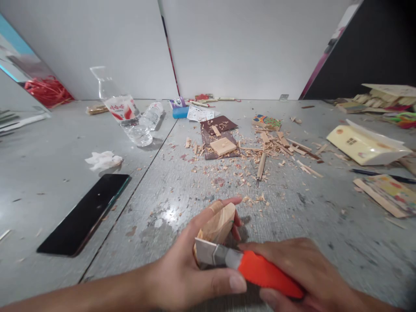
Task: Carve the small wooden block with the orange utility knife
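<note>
A rounded piece of pale wood (218, 225) is gripped in my left hand (191, 255), its fingers curled around the far side and the thumb along the near side. My right hand (299, 268) holds a utility knife (266, 272) by its red-orange handle. The knife's blade (205, 250) points left and lies against the near end of the wood, just above my left thumb. Part of the wood's lower side is hidden behind the blade and thumb.
A black phone (86, 214) lies at left, near a crumpled tissue (103, 160). Behind stand a tilted plastic bottle (121, 108) and sandpaper (221, 125) with a small wood block (222, 146). Shavings (276, 141) surround a carving tool (261, 168). A cream house-shaped object (364, 142) is at right.
</note>
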A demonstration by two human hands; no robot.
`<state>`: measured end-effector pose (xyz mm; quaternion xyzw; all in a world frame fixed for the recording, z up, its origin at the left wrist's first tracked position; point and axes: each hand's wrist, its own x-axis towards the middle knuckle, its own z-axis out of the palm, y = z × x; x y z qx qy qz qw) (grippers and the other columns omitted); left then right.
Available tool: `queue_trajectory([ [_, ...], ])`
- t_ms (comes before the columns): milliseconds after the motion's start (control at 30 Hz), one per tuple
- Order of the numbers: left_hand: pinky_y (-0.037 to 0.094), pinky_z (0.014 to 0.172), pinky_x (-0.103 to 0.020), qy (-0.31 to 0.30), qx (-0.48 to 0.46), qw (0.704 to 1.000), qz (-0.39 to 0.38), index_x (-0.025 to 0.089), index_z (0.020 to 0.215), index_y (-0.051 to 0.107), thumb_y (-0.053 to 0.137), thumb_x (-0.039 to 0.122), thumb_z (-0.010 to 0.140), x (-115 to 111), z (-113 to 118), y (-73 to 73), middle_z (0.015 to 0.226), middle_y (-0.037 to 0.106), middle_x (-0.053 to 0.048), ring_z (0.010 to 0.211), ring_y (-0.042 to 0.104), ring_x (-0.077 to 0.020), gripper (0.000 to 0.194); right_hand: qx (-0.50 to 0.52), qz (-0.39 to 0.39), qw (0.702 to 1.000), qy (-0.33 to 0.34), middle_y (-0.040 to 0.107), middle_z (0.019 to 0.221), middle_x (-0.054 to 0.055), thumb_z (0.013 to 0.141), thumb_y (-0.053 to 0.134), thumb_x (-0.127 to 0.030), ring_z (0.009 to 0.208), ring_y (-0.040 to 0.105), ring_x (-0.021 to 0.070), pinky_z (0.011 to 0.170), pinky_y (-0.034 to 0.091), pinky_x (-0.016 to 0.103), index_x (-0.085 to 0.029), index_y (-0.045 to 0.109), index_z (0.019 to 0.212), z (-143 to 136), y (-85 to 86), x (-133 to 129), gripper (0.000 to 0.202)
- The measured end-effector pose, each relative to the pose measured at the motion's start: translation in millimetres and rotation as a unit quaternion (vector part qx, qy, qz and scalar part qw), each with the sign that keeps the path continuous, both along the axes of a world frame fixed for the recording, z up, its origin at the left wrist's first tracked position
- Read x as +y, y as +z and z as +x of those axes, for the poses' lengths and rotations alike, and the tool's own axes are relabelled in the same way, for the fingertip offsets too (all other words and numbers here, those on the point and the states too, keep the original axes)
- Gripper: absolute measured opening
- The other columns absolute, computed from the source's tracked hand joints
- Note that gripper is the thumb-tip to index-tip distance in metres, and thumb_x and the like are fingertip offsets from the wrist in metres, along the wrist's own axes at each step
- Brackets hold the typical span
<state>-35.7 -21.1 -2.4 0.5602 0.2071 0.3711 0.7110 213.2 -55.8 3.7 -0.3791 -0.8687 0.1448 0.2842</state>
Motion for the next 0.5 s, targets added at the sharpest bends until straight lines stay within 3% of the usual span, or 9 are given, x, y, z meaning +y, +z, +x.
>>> queue_trajectory([
  [133,0.050,0.091,-0.032,0.013,-0.003,1.000,-0.008,0.031,0.157,0.039,0.093,0.034,0.081,-1.2,1.1,-1.7,0.124,0.059,-0.008,0.106,0.059,-0.0207,0.093,0.059,-0.075,0.995,0.039,0.083,0.091,-0.001,0.096,0.060,-0.041,0.069,0.076,0.0170,0.061,0.057,0.025,-0.029,0.073,0.114,-2.1,-8.3,9.4,0.025],
  [267,0.048,0.089,-0.032,0.016,-0.009,1.000,0.024,0.034,0.158,0.041,0.093,0.031,0.082,-0.8,1.9,-5.9,0.120,0.060,-0.007,0.104,0.059,-0.0195,0.092,0.040,-0.159,0.986,-0.016,0.079,0.080,-0.002,0.093,0.062,-0.032,0.066,0.073,0.0168,0.061,0.052,0.025,-0.027,0.074,0.099,-5.1,-3.6,3.2,0.014],
  [367,0.049,0.089,-0.032,0.011,-0.014,0.999,0.034,0.034,0.159,0.040,0.093,0.031,0.082,-0.7,3.0,-8.1,0.119,0.060,-0.007,0.105,0.058,-0.0207,0.093,0.029,-0.170,0.984,-0.044,0.078,0.079,-0.002,0.093,0.062,-0.031,0.067,0.072,0.0167,0.064,0.051,0.026,-0.027,0.072,0.093,-5.9,1.0,-2.3,0.011],
  [500,0.049,0.091,-0.033,-0.005,-0.020,1.000,0.015,0.035,0.158,0.039,0.091,0.031,0.084,-1.1,3.8,-8.2,0.120,0.060,-0.007,0.107,0.059,-0.0213,0.091,0.037,-0.188,0.981,0.011,0.077,0.077,-0.002,0.090,0.064,-0.034,0.061,0.068,0.0146,0.057,0.046,0.025,-0.027,0.071,0.093,-2.5,-5.5,1.6,0.011],
])
